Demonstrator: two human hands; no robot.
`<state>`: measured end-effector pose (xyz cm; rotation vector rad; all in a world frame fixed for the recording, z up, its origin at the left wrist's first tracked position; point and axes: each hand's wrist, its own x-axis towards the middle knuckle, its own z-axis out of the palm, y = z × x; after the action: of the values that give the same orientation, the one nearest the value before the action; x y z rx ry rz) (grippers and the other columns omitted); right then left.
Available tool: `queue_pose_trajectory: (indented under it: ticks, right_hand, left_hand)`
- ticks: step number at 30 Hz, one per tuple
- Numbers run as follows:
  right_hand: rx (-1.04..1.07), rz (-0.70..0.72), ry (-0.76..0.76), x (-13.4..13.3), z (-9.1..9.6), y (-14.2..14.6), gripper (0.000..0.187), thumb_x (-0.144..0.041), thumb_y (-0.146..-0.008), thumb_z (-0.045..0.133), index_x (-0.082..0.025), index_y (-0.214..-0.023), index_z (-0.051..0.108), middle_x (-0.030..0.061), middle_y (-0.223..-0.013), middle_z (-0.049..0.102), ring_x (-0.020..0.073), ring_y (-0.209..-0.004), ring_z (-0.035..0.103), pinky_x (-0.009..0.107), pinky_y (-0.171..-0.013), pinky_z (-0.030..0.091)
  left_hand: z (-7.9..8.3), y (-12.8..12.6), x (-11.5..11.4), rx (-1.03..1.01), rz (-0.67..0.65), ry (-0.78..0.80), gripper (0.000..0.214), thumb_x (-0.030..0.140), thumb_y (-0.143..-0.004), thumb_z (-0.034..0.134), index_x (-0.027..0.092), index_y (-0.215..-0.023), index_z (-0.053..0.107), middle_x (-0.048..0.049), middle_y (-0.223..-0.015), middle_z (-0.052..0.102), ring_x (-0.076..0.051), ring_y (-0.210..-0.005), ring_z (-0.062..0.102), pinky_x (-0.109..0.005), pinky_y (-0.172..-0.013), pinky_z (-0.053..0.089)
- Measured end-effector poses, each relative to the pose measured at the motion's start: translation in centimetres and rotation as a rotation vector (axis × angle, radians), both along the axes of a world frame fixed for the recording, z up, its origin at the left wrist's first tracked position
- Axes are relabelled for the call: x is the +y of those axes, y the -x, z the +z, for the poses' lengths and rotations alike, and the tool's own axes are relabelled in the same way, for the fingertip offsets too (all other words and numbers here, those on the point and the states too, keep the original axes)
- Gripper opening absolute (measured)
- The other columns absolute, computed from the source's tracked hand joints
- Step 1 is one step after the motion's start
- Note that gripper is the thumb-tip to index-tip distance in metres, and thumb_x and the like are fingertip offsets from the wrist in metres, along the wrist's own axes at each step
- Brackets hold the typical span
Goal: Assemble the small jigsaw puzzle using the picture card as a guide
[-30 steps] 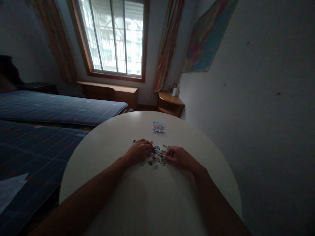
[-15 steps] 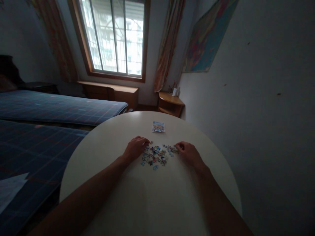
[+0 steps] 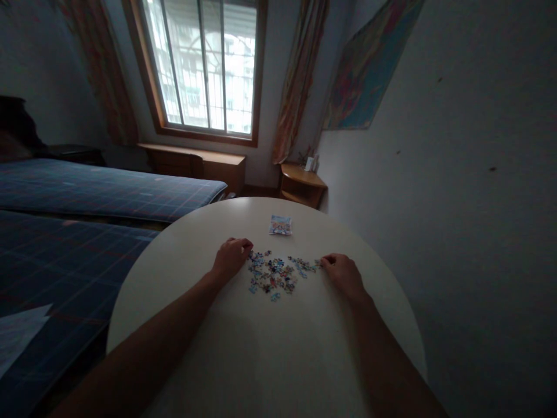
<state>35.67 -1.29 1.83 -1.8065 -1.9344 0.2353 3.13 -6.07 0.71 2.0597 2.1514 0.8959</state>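
Fingers (image 3: 246, 243) of the left hand (image 3: 230, 258): bent and drawn near one another at the far left edge of the loose puzzle pieces (image 3: 275, 266); whether they grip a piece, I cannot tell.
Fingers (image 3: 327, 259) of the right hand (image 3: 347, 276): curled, thumb side close to the tips, right by an end piece (image 3: 317, 264); whether they are clamped on it cannot be made out.
Puzzle pieces: main heap between the two sets of fingers, nearer the left ones; a smaller string (image 3: 302, 266) runs from the heap's right toward the right fingers; one light blue piece (image 3: 275, 296) sits nearest the body.
Since half a second ago: left fingers have shifted left, baring more pieces along that side; right fingers have moved slightly right, and the string now reaches further out.
Picture packet (image 3: 280, 225): unmoved, beyond and between both sets of fingers; colourful print, any lettering too small to read.
Bench (image 3: 261, 354): round, pale, under both hands.
Wall map (image 3: 361, 75): beyond the right fingers, high up; its print is unreadable.
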Motion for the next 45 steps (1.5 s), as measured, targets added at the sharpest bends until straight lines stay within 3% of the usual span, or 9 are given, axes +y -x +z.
queue_pose_trajectory:
  ticks: [8,14,18,21,24,27,31,36,45]
  right_hand:
    - [0.018,-0.106,-0.009,0.4,0.0,-1.2,0.025,-0.04,-0.085,0.064,-0.019,-0.085,0.077,0.0112,-0.086,0.078,0.026,-0.079,0.072,0.031,-0.063,0.046]
    - [0.018,-0.078,-0.016,0.7,-0.5,-1.4,0.029,-0.042,-0.088,0.061,-0.02,-0.091,0.08,0.0111,-0.091,0.078,0.026,-0.082,0.072,0.031,-0.064,0.046]
    - [0.011,-0.065,-0.026,1.0,-0.9,-1.5,0.028,-0.037,-0.088,0.06,-0.019,-0.099,0.079,0.0115,-0.096,0.078,0.0251,-0.086,0.072,0.029,-0.068,0.048]
    - [0.009,-0.067,-0.054,1.1,-0.9,-1.4,0.029,-0.03,-0.086,0.061,-0.018,-0.107,0.076,0.0122,-0.102,0.077,0.0232,-0.089,0.071,0.028,-0.072,0.049]
    - [0.015,-0.02,-0.051,1.1,-0.4,-1.0,0.027,-0.03,-0.086,0.06,-0.018,-0.103,0.077,0.0117,-0.095,0.077,0.0218,-0.082,0.071,0.029,-0.071,0.049]
    - [0.022,0.14,-0.027,0.6,0.5,0.2,0.02,-0.031,-0.085,0.063,-0.019,-0.09,0.079,0.0093,-0.087,0.076,0.0207,-0.078,0.069,0.029,-0.072,0.049]
    - [0.023,0.451,0.012,-0.7,1.3,2.4,0.011,-0.033,-0.079,0.073,-0.026,-0.083,0.08,0.0035,-0.093,0.076,0.0198,-0.093,0.067,0.028,-0.087,0.047]
    - [-0.004,0.71,0.022,-2.0,1.0,3.8,0.016,-0.037,-0.08,0.074,-0.026,-0.089,0.081,0.0069,-0.095,0.074,0.024,-0.096,0.064,0.036,-0.089,0.045]
    - [-0.031,0.726,0.047,-2.5,1.2,4.3,0.016,-0.029,-0.08,0.073,-0.023,-0.093,0.079,0.0074,-0.095,0.074,0.0235,-0.095,0.064,0.036,-0.089,0.046]
  left_hand:
    - [0.0,2.0,0.4,0.035,0.145,0.0,0.022,0.028,-0.094,0.054,0.025,-0.099,0.074,-0.0041,-0.098,0.076,-0.027,-0.102,0.062,-0.035,-0.09,0.047]
    - [-0.7,3.1,0.7,0.077,0.229,0.022,0.024,0.03,-0.093,0.052,0.022,-0.096,0.075,-0.0091,-0.099,0.075,-0.03,-0.103,0.061,-0.04,-0.09,0.046]
    - [-0.7,2.9,0.7,0.088,0.215,0.01,0.025,0.03,-0.093,0.051,0.019,-0.094,0.074,-0.0119,-0.101,0.072,-0.031,-0.101,0.06,-0.043,-0.09,0.046]
    - [-0.3,2.0,0.5,0.086,0.104,-0.022,0.026,0.028,-0.094,0.05,0.017,-0.097,0.073,-0.0125,-0.103,0.071,-0.03,-0.101,0.059,-0.043,-0.092,0.045]
    - [0.4,0.5,-0.2,0.084,-0.145,-0.027,0.021,0.027,-0.094,0.053,0.02,-0.096,0.073,-0.0068,-0.097,0.073,-0.024,-0.097,0.061,-0.035,-0.093,0.044]
    - [1.1,-0.6,-1.3,0.093,-0.415,-0.006,0.014,0.03,-0.091,0.061,0.023,-0.094,0.073,-0.0029,-0.093,0.073,-0.021,-0.099,0.062,-0.033,-0.093,0.043]
    - [2.0,-0.7,-2.4,0.1,-0.651,0.036,0.013,0.036,-0.085,0.07,0.025,-0.092,0.073,-0.0013,-0.09,0.072,-0.021,-0.099,0.061,-0.031,-0.091,0.044]
    - [2.1,-0.1,-2.4,0.101,-0.746,0.065,0.018,0.038,-0.08,0.077,0.027,-0.094,0.076,-0.003,-0.094,0.07,-0.023,-0.101,0.06,-0.033,-0.092,0.044]
    - [1.7,-0.1,-2.0,0.053,-0.756,0.083,0.008,0.026,-0.08,0.076,0.026,-0.088,0.077,-0.0024,-0.093,0.069,-0.023,-0.103,0.059,-0.034,-0.097,0.041]
